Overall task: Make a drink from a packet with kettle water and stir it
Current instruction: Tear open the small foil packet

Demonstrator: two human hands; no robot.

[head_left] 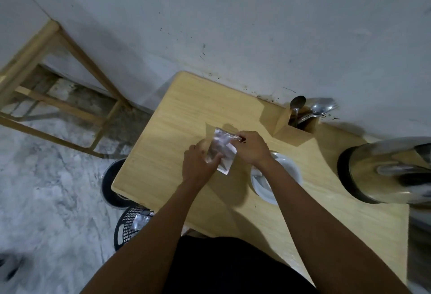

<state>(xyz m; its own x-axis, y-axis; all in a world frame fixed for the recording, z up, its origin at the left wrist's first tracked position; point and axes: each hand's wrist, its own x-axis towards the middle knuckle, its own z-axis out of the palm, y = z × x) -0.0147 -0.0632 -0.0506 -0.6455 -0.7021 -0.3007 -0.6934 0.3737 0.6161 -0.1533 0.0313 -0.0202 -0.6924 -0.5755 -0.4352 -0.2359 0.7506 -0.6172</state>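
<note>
The packet [221, 154] (thin, light, crinkly) is being pinched by the left hand [198, 165] and right hand [253, 148] at its top corner, above the table [168, 130] middle

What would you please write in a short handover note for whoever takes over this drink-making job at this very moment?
Left hand: grips the lower part of the silver packet, held above the wooden table.
Right hand: pinches the packet's top corner, apparently tearing it.
White cup: on the table under the right forearm; contents not clear.
Kettle: on the table to the right, untouched.
Spoons: in the wooden holder by the wall.
Left: finish opening the packet, tip it into the cup, add kettle water, stir.
</note>
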